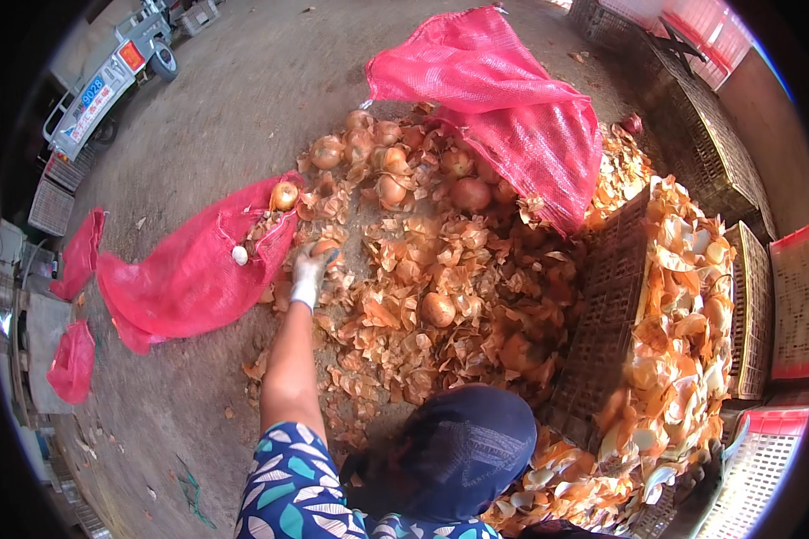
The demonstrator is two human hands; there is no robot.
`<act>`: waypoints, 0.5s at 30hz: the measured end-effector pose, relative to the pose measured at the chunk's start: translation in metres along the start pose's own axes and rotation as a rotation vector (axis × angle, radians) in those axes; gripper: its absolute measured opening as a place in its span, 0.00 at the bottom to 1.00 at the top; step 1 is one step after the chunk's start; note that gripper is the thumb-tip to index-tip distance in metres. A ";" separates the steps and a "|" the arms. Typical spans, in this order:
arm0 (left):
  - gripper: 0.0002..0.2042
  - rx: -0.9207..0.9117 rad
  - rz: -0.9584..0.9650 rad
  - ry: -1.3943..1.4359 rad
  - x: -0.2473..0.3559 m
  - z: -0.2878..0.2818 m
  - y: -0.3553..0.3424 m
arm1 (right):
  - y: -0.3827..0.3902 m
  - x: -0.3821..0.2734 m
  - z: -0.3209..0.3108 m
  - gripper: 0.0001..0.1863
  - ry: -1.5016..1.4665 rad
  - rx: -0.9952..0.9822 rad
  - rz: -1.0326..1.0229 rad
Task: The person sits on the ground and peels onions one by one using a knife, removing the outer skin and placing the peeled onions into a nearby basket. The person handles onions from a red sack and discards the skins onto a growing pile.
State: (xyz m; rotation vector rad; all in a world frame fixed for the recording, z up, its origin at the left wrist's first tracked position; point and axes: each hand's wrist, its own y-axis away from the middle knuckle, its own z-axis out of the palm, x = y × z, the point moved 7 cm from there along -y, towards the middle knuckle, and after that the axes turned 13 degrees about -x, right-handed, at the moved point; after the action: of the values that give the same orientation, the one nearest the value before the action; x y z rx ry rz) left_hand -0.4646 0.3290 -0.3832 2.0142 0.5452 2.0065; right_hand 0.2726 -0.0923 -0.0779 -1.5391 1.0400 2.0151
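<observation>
My left hand [309, 268], in a pale glove with a white cuff, reaches forward and is closed around a brown onion [324, 249]. Just left of it lies a pink mesh sack [193, 260]. At that sack's near end rest a yellow-brown onion [284, 196] and a small white round piece [240, 255]. Beyond the hand, several onions [391, 190] lie in a pile by a second pink mesh sack [503, 81], whose fabric partly covers some of them. A single onion [438, 310] sits among loose dry skins [395, 269]. My right hand does not show.
To the right, a tilted plastic crate [602, 314] stands beside a heap of onion skins [670, 332]. More crates [710, 135] line the right wall. Small pink sacks [72, 364] lie at left; a three-wheeled cart [108, 85] stands far left. A dark blue cap [463, 449] blocks the lower middle.
</observation>
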 end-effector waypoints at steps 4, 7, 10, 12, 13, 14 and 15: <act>0.34 -0.265 0.060 0.578 0.029 0.087 0.079 | 0.020 -0.019 0.062 0.18 -0.081 -0.103 -0.063; 0.34 -0.770 0.193 0.826 0.120 0.173 0.155 | 0.050 -0.033 0.083 0.17 0.227 -0.161 -0.171; 0.34 -0.970 0.243 0.826 0.182 0.232 0.224 | 0.088 -0.051 0.111 0.09 0.619 -0.324 -0.331; 0.34 -1.113 0.314 0.595 0.205 0.254 0.257 | 0.117 -0.053 0.140 0.06 0.493 -0.410 -0.220; 0.35 -1.159 0.355 0.547 0.221 0.268 0.275 | 0.129 -0.051 0.146 0.05 0.435 -0.441 -0.182; 0.36 -1.205 0.355 0.524 0.230 0.280 0.297 | 0.142 -0.053 0.151 0.04 0.454 -0.455 -0.161; 0.36 -1.250 0.360 0.499 0.242 0.292 0.319 | 0.150 -0.055 0.153 0.04 0.478 -0.512 -0.281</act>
State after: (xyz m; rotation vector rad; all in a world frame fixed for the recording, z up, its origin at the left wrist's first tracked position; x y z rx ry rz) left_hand -0.1492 0.1707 -0.0347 0.8655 -0.8837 2.1251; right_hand 0.0870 -0.0664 0.0396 -2.3634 0.4129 1.8377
